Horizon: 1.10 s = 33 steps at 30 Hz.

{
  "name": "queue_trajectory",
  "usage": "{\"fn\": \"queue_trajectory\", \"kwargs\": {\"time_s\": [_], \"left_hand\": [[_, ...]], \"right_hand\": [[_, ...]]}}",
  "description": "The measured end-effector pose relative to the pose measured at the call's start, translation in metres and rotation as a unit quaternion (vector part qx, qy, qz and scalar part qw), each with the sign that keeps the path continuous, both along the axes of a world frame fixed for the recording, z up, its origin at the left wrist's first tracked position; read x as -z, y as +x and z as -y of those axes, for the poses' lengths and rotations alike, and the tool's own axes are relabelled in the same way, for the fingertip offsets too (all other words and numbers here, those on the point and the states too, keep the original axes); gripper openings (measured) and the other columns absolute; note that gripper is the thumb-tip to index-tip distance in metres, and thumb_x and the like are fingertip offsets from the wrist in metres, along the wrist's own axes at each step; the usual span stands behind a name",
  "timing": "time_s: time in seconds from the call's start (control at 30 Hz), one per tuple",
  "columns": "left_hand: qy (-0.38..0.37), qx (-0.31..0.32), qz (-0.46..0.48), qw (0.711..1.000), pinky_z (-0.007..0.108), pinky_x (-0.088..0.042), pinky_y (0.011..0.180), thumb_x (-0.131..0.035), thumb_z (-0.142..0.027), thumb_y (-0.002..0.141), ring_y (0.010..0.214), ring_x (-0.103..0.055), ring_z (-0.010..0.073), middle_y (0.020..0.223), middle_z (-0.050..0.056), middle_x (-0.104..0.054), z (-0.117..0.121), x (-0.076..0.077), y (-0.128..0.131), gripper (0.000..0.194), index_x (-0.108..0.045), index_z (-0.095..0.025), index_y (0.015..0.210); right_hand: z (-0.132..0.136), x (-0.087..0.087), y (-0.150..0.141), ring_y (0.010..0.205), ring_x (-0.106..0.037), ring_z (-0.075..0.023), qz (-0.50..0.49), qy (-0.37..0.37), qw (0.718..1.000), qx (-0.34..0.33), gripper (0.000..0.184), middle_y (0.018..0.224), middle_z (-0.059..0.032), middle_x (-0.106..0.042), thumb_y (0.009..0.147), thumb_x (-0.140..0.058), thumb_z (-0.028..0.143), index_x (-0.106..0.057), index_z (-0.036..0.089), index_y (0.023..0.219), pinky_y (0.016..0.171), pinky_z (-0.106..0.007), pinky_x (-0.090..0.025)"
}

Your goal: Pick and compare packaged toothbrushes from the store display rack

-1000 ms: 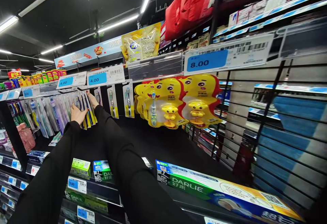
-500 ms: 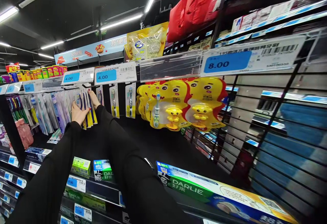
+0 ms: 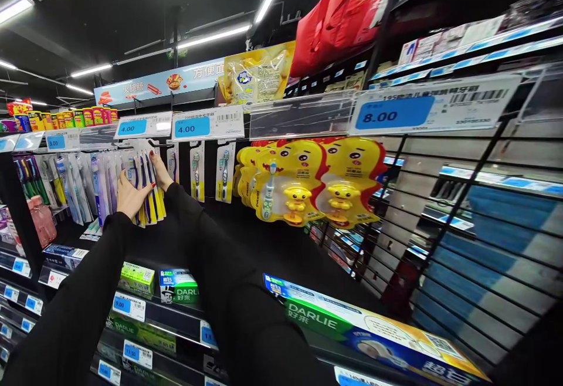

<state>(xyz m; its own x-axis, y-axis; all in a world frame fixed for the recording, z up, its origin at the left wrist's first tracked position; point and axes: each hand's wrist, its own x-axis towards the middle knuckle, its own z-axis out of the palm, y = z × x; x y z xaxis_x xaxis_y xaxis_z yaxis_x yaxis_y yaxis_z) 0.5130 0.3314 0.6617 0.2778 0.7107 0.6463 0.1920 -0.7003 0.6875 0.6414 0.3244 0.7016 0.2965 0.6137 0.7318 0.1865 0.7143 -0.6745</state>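
Note:
Several packaged toothbrushes (image 3: 148, 210) with yellow lower ends hang in a row from a hook under the price rail. My left hand (image 3: 132, 195) is in front of and to the left of them, fingers and thumb spread, the thumb against the packs. At their upper right side is my right hand (image 3: 161, 173), its thumb near the top of the cards by the hook; its other fingers are hidden behind the packs. Single toothbrush packs, one with a green-and-grey brush (image 3: 197, 172) and one with a dark blue brush (image 3: 225, 173), hang further right.
Yellow duck-shaped toothbrush packs (image 3: 292, 183) hang to the right, beside a black wire grid (image 3: 448, 222). Price labels (image 3: 207, 123) line the rail above. Below are toothpaste boxes (image 3: 373, 339) on the shelf. More toothbrush packs (image 3: 73, 189) hang at left, near a pink bottle (image 3: 41, 222).
My left hand has shifted slightly left and down, its fingers spreading away from the yellow-ended packs. My right hand stays at their upper right. The view has shifted a little.

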Motion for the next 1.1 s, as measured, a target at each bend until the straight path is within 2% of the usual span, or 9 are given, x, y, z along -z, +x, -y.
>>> {"fn": "queue_trajectory", "kwargs": {"time_s": [0.1,0.17,0.27,0.4,0.57,0.77,0.93,1.1], "left_hand": [[-0.009,-0.003,0.002,1.0,0.04,-0.034,0.102,-0.07,-0.041,0.064,0.122,-0.042,0.0293,0.129,0.021,-0.044,0.007,-0.001,-0.005,0.083,-0.028,-0.01,0.13],[-0.012,-0.005,0.008,1.0,0.039,-0.035,0.102,-0.069,-0.041,0.065,0.122,-0.044,0.0294,0.13,0.021,-0.044,0.011,-0.001,-0.009,0.083,-0.028,-0.01,0.13],[-0.007,-0.007,0.021,1.0,0.039,-0.035,0.102,-0.067,-0.045,0.067,0.123,-0.043,0.0298,0.133,0.02,-0.043,0.019,-0.001,-0.016,0.081,-0.029,-0.01,0.13],[-0.022,-0.018,0.017,0.999,0.039,-0.04,0.096,-0.065,-0.045,0.069,0.116,-0.05,0.0302,0.129,0.018,-0.048,0.032,-0.006,-0.028,0.077,-0.03,-0.012,0.13],[-0.026,-0.048,0.001,0.998,0.037,-0.043,0.092,-0.067,-0.043,0.069,0.11,-0.054,0.0292,0.124,0.017,-0.054,0.048,-0.013,-0.039,0.078,-0.03,-0.013,0.13],[-0.026,-0.042,-0.008,0.999,0.039,-0.041,0.093,-0.063,-0.043,0.072,0.114,-0.051,0.0305,0.124,0.019,-0.053,0.058,-0.014,-0.05,0.08,-0.026,-0.01,0.135],[-0.02,-0.025,-0.005,0.999,0.039,-0.041,0.094,-0.061,-0.043,0.073,0.117,-0.049,0.0327,0.13,0.023,-0.048,0.059,-0.015,-0.057,0.082,-0.024,-0.006,0.136],[-0.029,-0.043,-0.033,0.998,0.042,-0.04,0.093,-0.058,-0.046,0.075,0.117,-0.049,0.0357,0.129,0.025,-0.048,0.066,-0.02,-0.063,0.082,-0.022,-0.004,0.136]], "right_hand": [[0.001,0.001,-0.008,0.101,-0.056,-0.0192,-0.01,0.002,1.0,0.012,0.034,0.114,-0.0087,-0.057,0.089,-0.051,0.036,-0.054,0.012,0.113,0.088,-0.042,-0.047],[0.003,0.002,-0.013,0.103,-0.055,-0.0176,-0.015,0.002,1.0,0.015,0.037,0.113,-0.0071,-0.059,0.087,-0.052,0.043,-0.054,0.014,0.111,0.093,-0.041,-0.044],[0.01,0.004,-0.021,0.106,-0.054,-0.0174,-0.025,0.004,1.0,0.012,0.051,0.11,-0.0031,-0.061,0.073,-0.059,0.057,-0.052,0.02,0.108,0.099,-0.035,-0.04],[0.021,0.004,-0.029,0.114,-0.051,-0.0208,-0.018,0.009,1.0,0.014,0.064,0.114,-0.0044,-0.06,0.062,-0.063,0.065,-0.052,0.021,0.108,0.103,-0.036,-0.037],[0.032,0.003,-0.041,0.118,-0.048,-0.0229,-0.021,0.003,1.0,-0.006,0.074,0.12,-0.0055,-0.055,0.057,-0.067,0.064,-0.046,0.022,0.114,0.106,-0.039,-0.035],[0.038,0.004,-0.054,0.12,-0.047,-0.0239,-0.045,0.013,0.998,-0.046,0.073,0.122,-0.0057,-0.053,0.056,-0.071,0.057,-0.042,0.023,0.113,0.106,-0.039,-0.037],[0.041,0.003,-0.061,0.12,-0.048,-0.0239,-0.052,0.019,0.997,-0.046,0.076,0.122,-0.0051,-0.054,0.056,-0.072,0.056,-0.04,0.024,0.117,0.107,-0.04,-0.035],[0.046,0.001,-0.066,0.119,-0.048,-0.024,-0.042,0.009,0.999,-0.023,0.07,0.12,-0.0043,-0.055,0.059,-0.07,0.056,-0.043,0.024,0.115,0.105,-0.04,-0.037]]}}
